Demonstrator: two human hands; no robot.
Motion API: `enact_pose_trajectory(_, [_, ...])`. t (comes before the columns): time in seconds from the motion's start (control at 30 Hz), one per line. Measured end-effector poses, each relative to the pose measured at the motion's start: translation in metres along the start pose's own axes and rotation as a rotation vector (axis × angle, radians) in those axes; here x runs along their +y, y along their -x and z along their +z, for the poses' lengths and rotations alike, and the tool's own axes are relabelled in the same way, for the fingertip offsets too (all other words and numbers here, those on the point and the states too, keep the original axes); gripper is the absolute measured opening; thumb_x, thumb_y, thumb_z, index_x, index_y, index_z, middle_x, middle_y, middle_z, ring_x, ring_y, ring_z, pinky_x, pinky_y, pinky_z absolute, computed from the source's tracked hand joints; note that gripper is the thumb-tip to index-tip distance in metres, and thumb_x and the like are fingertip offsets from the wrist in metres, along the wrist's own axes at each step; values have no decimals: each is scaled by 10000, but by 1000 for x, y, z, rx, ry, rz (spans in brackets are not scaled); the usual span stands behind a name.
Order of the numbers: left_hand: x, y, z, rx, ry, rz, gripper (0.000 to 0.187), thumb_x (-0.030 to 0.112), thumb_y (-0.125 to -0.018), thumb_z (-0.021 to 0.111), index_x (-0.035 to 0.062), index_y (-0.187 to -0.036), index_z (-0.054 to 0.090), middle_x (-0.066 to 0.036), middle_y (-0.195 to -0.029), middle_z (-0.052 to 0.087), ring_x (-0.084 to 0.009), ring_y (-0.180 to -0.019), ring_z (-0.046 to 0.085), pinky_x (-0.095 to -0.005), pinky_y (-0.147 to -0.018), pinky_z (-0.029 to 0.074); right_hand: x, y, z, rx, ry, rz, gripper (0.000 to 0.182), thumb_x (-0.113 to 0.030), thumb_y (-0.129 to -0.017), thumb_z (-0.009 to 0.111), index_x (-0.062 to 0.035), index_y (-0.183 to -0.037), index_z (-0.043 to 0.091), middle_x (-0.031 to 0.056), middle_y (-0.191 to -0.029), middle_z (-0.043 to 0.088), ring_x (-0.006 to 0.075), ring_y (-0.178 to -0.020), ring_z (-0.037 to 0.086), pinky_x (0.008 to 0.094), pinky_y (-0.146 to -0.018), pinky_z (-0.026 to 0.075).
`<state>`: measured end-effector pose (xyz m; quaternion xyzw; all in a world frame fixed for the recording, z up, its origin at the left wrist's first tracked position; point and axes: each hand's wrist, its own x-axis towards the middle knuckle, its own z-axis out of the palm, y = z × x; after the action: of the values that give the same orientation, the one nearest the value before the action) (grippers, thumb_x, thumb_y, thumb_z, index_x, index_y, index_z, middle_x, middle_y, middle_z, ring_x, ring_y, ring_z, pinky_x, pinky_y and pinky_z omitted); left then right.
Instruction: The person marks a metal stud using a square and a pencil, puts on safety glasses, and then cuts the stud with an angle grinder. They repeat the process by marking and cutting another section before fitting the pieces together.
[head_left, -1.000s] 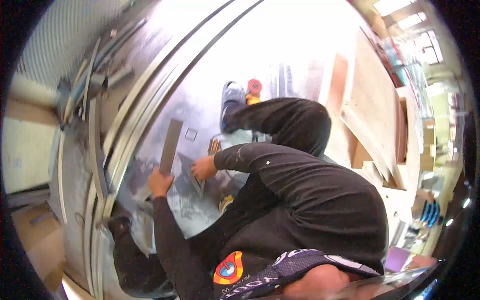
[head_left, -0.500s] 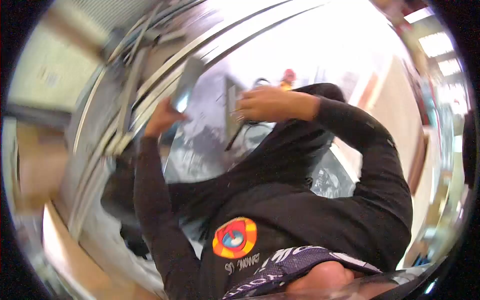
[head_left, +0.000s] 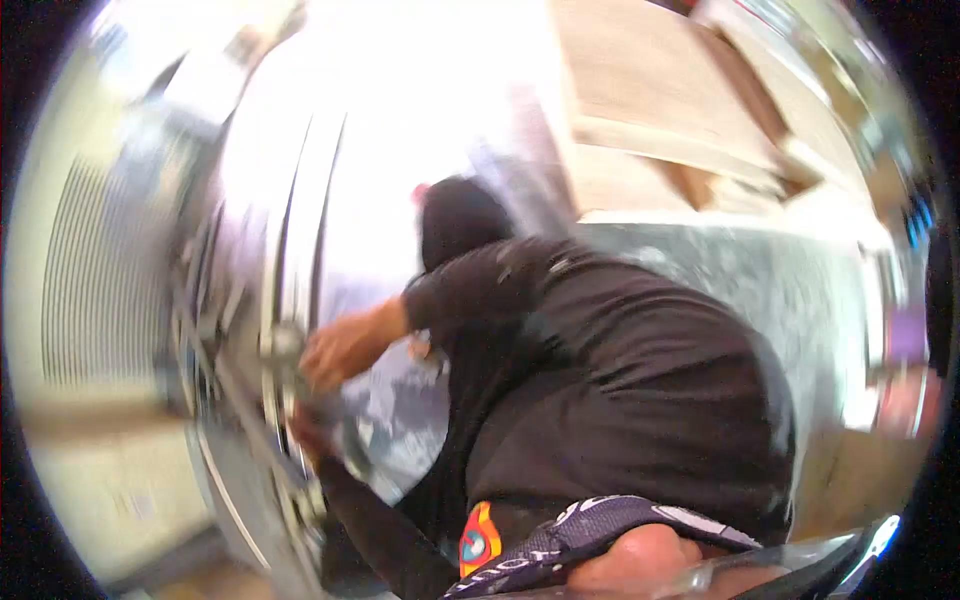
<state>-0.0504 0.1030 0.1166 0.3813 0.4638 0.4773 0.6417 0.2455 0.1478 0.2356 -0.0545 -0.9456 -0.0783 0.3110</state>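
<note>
My right hand point(head_left: 350, 347) reaches across to the left with its fingers curled together, close beside a blurred grey rounded thing point(head_left: 287, 343) at the metal rails. What lies inside those fingers I cannot make out. Just below it is my left hand point(head_left: 309, 436), smeared by motion, closed at a flat grey piece point(head_left: 353, 447) that slants down to its right. Both hands are near each other over the long pale metal rails point(head_left: 300, 225). Black sleeves cover both arms, and my bent knee point(head_left: 462, 215) rises beyond the right forearm.
A grey, white-smudged surface point(head_left: 400, 425) lies under the hands. Pale wooden boxes or boards point(head_left: 660, 90) stand at the upper right, with a grey dusty sheet point(head_left: 740, 265) below them. A ribbed panel point(head_left: 105, 280) is at the far left. Strong glare covers the upper middle.
The view has swung, so the rails now run nearly upright at left. My right hand has come left, close to my left hand; before, the two were well apart, the left holding a flat grey plate.
</note>
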Motion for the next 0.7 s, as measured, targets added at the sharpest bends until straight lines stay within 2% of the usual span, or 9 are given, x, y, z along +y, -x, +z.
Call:
enact_pose_trajectory(0.03, [-33,-20,-40,-10,-198,-80,650,547,-991,400,34,-1370,523,-106,-1295,573,-207,-1159,547,-392,-995,438,4,0,12,102,-16,-23,98,-215,-855,608,-143,-906,650,-21,-1003,620,191,-1054,571,356,-819,493])
enact_pose_trajectory(0.07, [2,-25,1,-371,-651,197,588,450,-978,512,22,-1382,496,-87,-1296,555,-204,-1135,544,-362,-973,438,3,4,14,76,-33,66,89,-222,-835,619,-149,-873,653,-18,-945,606,194,-993,575,358,-786,498])
enact_pose_trajectory(0.13, [30,-2,64,-111,-452,-66,582,132,-872,723,0,-1373,457,-86,-1239,548,-186,-1009,568,-318,-865,478,2,15,16,14,70,132,86,-230,-807,641,-148,-826,656,-26,-903,602,190,-956,579,359,-748,505])
enact_pose_trajectory(0.23, [16,-7,68,-149,-408,-57,614,113,-853,745,3,-1374,440,-99,-1229,553,-198,-997,581,-351,-844,503,-4,27,15,-11,167,143,152,-239,-768,681,-126,-860,639,19,-926,600,202,-964,584,354,-743,505])
enact_pose_trajectory(0.3, [-2,-13,57,-8,-276,-139,574,126,-865,737,5,-1349,453,-106,-1211,569,-224,-998,593,-382,-849,508,-26,32,14,253,99,636,296,-270,-728,730,-77,-920,615,94,-957,593,265,-942,595,381,-766,509])
enact_pose_trajectory(0.33, [-8,-16,51,-26,-289,-137,574,126,-865,737,5,-1349,453,-106,-1211,569,-224,-998,593,-382,-849,508,-38,35,14,262,115,648,296,-270,-728,730,-77,-920,615,94,-957,593,265,-942,595,381,-766,509])
enact_pose_trajectory(0.43, [-25,-36,32,-88,-195,-133,564,205,-883,719,39,-1349,447,-104,-1110,611,-222,-884,627,-340,-717,532,-46,41,25,335,-518,1544,579,-444,-714,796,14,-1008,599,181,-1018,607,381,-927,603,446,-833,495])
enact_pose_trajectory(0.6, [-27,-28,49,-109,-157,-156,474,221,-865,717,54,-1259,514,-31,-864,597,-167,-705,602,-310,-593,508,-25,58,65,194,-958,1593,705,-548,-682,831,27,-1047,649,201,-1029,666,300,-958,652,409,-812,534])
enact_pose_trajectory(0.7, [-19,-21,61,-184,-150,-232,466,242,-865,689,59,-1258,517,-52,-941,603,-191,-772,619,-328,-650,526,-34,55,61,320,-1324,1323,580,-345,-693,890,3,-1082,637,134,-934,683,215,-838,687,342,-632,585])
